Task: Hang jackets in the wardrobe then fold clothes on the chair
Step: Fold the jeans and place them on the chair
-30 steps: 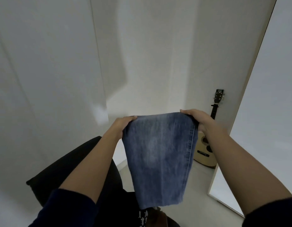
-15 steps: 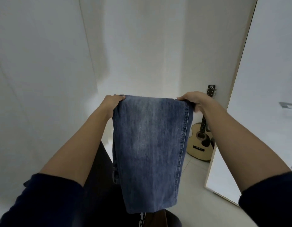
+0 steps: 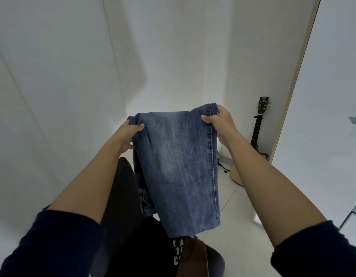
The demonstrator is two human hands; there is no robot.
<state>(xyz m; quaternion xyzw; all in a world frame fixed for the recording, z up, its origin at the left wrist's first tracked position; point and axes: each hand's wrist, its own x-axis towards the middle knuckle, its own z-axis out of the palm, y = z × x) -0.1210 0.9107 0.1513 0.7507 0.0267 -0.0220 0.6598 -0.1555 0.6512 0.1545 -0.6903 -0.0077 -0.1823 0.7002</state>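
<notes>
A pair of blue jeans [image 3: 179, 166] hangs folded in the air in front of me, its lower edge just above the chair. My left hand [image 3: 131, 134] grips the top left corner of the jeans. My right hand [image 3: 221, 120] pinches the top right corner, by the stitched side seam. Below them stands a black chair [image 3: 121, 196] with dark clothes piled on its seat: a black garment with white lettering [image 3: 176, 254] and a brown garment [image 3: 195, 256]. The jeans hide part of the chair.
White wardrobe doors [image 3: 53, 96] fill the left side and a white wall lies ahead. An acoustic guitar [image 3: 257, 140] leans in the right corner, beside an open white door panel [image 3: 323, 116]. Pale tiled floor [image 3: 239, 226] lies to the right of the chair.
Both hands have lowered the jeans and tilted the top edge, the right corner now higher than the left. A second denim layer shows at the left edge. My view has shifted.
</notes>
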